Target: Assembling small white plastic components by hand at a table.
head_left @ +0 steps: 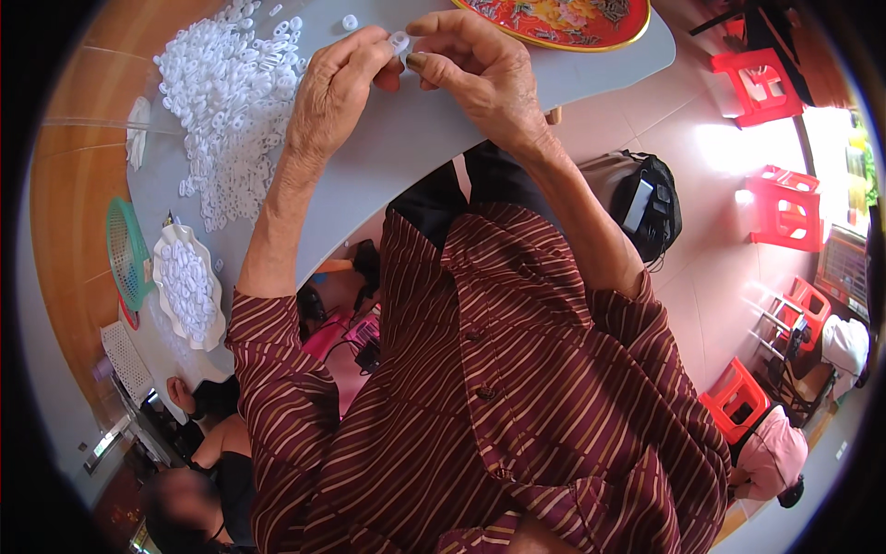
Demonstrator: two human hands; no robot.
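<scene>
left hand: fingers nearly closed, thumb and index pinching one small white piece, held up over the near edge of the grey surface. right hand: fingers curled in just beside that piece; i can't tell whether they touch it or pinch something tiny. from my end i'd tag the step as two-handed fine work on a single piece, probably fitting or checking, not yet finished. loose pile of white pieces to the left, one stray piece just beyond the fingers, red tray with little grey bits near the right hand, scalloped dish of white pieces further left. next move, i'd judge, calls for keeping the left pinch steady while the right fingertips line up on the piece, light pressure only; a slip could drop it.
</scene>
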